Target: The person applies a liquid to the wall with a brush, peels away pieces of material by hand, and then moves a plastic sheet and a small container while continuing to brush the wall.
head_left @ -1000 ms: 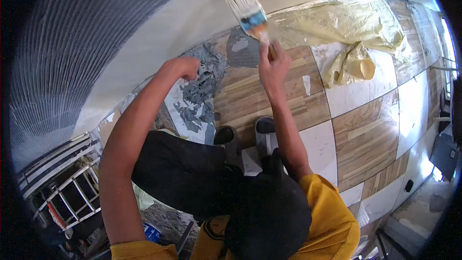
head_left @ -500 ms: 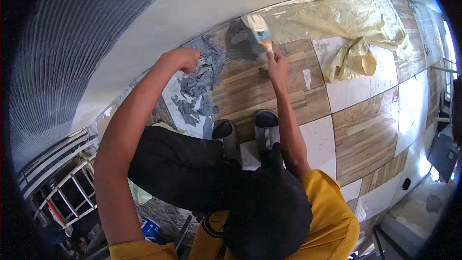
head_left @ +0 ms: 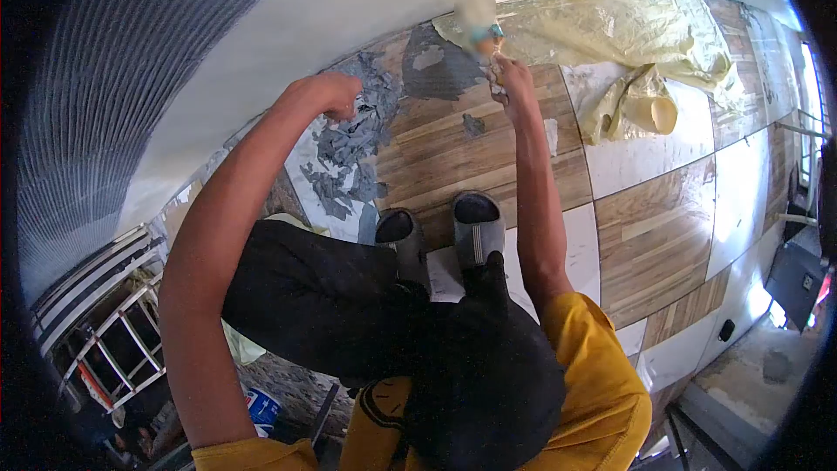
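Observation:
My right hand (head_left: pixel 513 85) is wrapped round the handle of a paintbrush (head_left: pixel 490 38). Its pale bristles are smeared by motion and overlap the foot of the white wall (head_left: pixel 384 4), beside the edge of a yellowish plastic sheet (head_left: pixel 593 30). My left hand (head_left: pixel 334 96) is closed in a fist over crumpled grey scraps (head_left: pixel 357 126) heaped along the wall; whatever its curled fingers hold is hidden. Between the two hands lies a flat dark grey piece (head_left: pixel 440 70) on the wood-patterned floor.
A yellow cup-like container (head_left: pixel 656 113) lies wrapped in plastic on the tiles. My slippered feet (head_left: pixel 478 228) are below the hands. Grey ridged panelling (head_left: pixel 157 61) rises at left, above a metal ladder (head_left: pixel 118 344). A blue and white tub (head_left: pixel 263 408) is low down, near my left elbow.
My right hand has shifted slightly up and right in view, carrying the paintbrush from over the dark grey piece to the wall's foot. My left hand stays nearly in place, still closed.

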Tool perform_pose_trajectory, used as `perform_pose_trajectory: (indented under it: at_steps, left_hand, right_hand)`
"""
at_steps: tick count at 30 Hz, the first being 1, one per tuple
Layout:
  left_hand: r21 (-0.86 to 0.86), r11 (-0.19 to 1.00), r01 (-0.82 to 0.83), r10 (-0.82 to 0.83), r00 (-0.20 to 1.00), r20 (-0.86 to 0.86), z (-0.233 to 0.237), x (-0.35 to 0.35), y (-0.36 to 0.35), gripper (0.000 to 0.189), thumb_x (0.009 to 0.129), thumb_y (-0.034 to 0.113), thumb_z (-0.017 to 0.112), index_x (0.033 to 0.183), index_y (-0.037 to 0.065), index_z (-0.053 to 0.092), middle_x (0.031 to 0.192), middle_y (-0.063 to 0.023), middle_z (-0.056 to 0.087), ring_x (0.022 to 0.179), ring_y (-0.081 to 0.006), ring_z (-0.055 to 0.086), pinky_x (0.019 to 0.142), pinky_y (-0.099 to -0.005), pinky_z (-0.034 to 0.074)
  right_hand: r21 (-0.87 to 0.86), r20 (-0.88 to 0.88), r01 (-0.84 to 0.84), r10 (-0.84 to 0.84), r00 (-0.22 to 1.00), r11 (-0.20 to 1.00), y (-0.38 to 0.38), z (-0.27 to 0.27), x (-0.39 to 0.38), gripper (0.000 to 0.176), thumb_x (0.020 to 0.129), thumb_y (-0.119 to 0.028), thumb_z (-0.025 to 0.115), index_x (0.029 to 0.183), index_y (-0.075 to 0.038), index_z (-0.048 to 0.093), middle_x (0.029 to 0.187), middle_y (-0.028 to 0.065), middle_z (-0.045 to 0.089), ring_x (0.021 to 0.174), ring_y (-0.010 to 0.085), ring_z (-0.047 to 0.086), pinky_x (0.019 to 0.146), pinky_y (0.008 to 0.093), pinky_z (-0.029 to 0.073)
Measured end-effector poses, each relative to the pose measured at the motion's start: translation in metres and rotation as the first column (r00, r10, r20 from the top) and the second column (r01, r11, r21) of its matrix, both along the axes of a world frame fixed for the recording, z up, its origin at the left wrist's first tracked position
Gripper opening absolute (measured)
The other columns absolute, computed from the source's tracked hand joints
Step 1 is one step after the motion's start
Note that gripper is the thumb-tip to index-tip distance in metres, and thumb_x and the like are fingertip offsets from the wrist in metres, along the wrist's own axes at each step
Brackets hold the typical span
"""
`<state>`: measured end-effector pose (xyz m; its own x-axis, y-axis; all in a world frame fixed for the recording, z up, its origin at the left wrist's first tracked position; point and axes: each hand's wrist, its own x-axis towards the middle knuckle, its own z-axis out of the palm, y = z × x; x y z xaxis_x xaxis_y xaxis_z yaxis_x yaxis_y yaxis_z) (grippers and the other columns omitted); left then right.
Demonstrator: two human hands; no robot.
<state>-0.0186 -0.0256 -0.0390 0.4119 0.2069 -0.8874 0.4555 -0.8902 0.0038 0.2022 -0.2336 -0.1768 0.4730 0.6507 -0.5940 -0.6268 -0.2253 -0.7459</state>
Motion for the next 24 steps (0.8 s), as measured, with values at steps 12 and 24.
perform_pose_trajectory:
  at_steps: [12,24]
  left_hand:
    - [-0.006,0.999,0.034,-0.033,0.999,0.039,0.0,-0.01,0.006,0.039,0.081,0.03,0.07,0.083,-0.009,0.066,0.084,-0.0261,0.068,0.081,-0.0383,0.068,0.072,-0.0473,0.053]
    - [-0.001,1.0,-0.002,0.002,0.999,0.036,0.0,-0.003,0.002,0.032,0.081,0.026,0.07,0.081,-0.006,0.07,0.08,-0.0227,0.07,0.08,-0.0367,0.069,0.073,-0.0465,0.053]
  right_hand:
    - [0.139,-0.011,0.034,-0.032,0.999,0.99,-0.03,0.074,0.003,0.023,0.095,-0.027,0.057,0.095,-0.004,0.057,0.068,0.0011,0.054,0.055,0.0073,0.051,0.038,0.0194,0.028]
    - [-0.027,0.376,-0.107,0.109,0.92,0.994,0.041,0.071,-0.006,0.03,0.098,-0.028,0.053,0.079,-0.005,0.06,0.063,-0.0036,0.048,0.045,0.007,0.039,0.04,0.0235,0.026]
